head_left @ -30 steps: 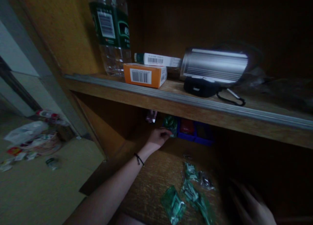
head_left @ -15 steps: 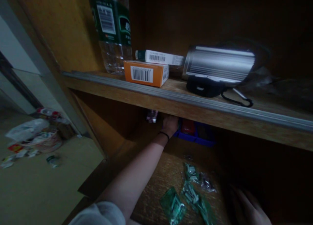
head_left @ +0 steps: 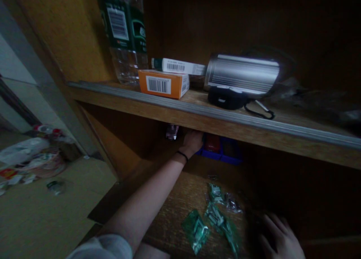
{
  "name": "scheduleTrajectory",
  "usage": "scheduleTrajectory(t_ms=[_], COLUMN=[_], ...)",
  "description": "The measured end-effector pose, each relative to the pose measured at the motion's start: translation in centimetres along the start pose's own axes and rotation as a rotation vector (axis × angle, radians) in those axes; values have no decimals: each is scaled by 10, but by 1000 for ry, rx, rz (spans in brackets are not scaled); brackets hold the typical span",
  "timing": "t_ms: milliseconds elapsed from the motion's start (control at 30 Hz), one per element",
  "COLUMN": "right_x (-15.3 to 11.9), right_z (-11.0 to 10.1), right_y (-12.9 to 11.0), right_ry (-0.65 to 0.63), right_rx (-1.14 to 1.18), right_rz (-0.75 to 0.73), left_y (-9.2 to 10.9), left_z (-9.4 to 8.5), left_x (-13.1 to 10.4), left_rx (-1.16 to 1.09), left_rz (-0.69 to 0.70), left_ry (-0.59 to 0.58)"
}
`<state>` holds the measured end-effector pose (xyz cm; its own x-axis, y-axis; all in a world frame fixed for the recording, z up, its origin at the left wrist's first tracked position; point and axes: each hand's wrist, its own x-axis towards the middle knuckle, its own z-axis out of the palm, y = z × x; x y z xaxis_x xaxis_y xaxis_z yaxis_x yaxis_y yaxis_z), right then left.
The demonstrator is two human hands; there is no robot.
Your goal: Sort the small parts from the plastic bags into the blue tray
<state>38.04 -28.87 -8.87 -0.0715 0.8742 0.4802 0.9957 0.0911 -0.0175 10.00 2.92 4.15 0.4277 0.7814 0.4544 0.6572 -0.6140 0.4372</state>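
Deep inside, left hand (head_left: pixel 193 141) grip unclear by blue bin (head_left: pixel 222 153), right hand (head_left: pixel 280 239) flat.

The upper shelf (head_left: pixel 214 116), above the left hand (head_left: pixel 193 140), carries a bottle (head_left: pixel 124 37), an orange box (head_left: pixel 162 84), a white box (head_left: pixel 179 66) and a silver cylinder (head_left: pixel 242 74). The lower shelf (head_left: pixel 175 210) bears green packets (head_left: pixel 210 223) just left of the right hand (head_left: pixel 279 238) and a blue bin (head_left: pixel 221 153) beside the left hand.
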Motion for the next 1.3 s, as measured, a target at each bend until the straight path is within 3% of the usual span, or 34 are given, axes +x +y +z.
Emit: scheduleTrajectory(t_ms=[133, 333, 500, 600, 767, 900, 1067, 1200, 1300], right_x=[12, 35, 92, 137, 197, 225, 219, 175, 136], right_z=[-6, -28, -39, -29, 6, 26, 12, -17, -35], right_y=[-17, -44, -53, -45, -22, -13, -13, -17, -24], right_ry=[22, 72, 53, 106, 149, 172, 129, 16, -211], right_rx=[129, 341, 572, 729, 902, 935, 927, 831, 633], right_rz=[77, 237, 469, 644, 691, 705, 635, 533, 351], left_y=[3, 4, 11, 19, 25, 21, 19, 21, 22], left_z=[-13, -7, 0, -1, 2, 9, 13, 11, 12], left_x=[-41, -96, -116, -119, -122, -123, -122, -120, -119], left_rx=[-102, -204, -204, -240, -254, -224, -141, -127, -113], left_rz=[55, 295, 454, 501, 536, 528, 472, 444, 459], left_ry=[118, -135, -259, -327, -365, -369, -354, -343, -333])
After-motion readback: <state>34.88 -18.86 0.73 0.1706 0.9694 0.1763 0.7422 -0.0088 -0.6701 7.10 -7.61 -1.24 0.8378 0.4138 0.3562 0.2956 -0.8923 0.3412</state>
